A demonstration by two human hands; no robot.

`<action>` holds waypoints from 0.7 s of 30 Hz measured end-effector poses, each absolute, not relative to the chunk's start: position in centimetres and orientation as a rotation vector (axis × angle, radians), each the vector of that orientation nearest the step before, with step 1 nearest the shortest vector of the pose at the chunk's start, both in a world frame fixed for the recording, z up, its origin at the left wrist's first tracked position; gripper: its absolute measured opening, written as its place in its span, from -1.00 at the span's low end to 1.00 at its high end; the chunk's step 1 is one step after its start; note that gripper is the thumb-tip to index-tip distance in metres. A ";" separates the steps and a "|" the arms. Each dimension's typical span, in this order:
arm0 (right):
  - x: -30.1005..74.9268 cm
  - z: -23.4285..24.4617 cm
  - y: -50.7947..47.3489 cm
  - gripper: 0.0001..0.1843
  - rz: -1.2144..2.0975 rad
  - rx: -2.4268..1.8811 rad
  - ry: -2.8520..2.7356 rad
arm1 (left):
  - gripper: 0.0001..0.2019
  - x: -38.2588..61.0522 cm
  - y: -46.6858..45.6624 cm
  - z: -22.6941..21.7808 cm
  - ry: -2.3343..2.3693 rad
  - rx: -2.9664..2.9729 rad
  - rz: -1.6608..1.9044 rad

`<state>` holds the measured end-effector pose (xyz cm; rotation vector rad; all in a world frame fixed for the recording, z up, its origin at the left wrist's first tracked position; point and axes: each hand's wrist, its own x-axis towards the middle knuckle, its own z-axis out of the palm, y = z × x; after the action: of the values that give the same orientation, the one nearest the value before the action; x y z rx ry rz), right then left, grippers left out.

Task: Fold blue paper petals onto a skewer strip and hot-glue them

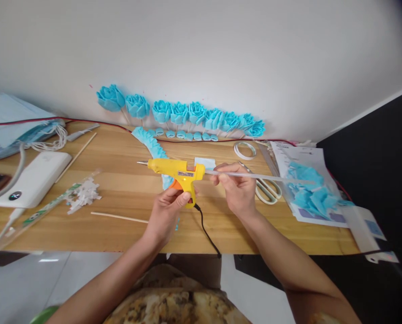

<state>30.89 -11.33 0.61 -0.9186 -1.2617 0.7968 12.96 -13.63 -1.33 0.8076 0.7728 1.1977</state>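
Observation:
My left hand is closed round the handle of a yellow hot glue gun, whose nozzle points left. Its orange trigger shows above my fingers, and a black cord hangs from the grip. Between the fingers of my right hand is a long translucent glue stick. The stick's left end meets the back of the gun; how far it goes in is hidden. Behind the gun lies a strip of pleated blue material. White-handled scissors lie just right of my right hand.
Several blue flowers on sticks lean along the wall. Blue petals rest on papers at the right. At the left are a white power bank, white scraps and a thin wooden stick. A tape roll lies behind the scissors.

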 end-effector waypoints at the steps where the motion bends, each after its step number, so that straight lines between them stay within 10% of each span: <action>1: 30.9 0.6 -11.3 -0.87 0.798 -0.917 -1.264 | -0.74 13.0 -13.7 -1.3 0.783 0.807 1.194; 21: 30.9 -0.3 -10.9 -0.45 0.991 -0.904 -1.264 | -0.67 13.4 -13.0 -1.0 0.729 0.733 1.204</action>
<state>30.87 -10.88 -0.33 -0.9042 -1.2641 0.9908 13.44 -13.03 -1.02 0.7334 0.7291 1.2041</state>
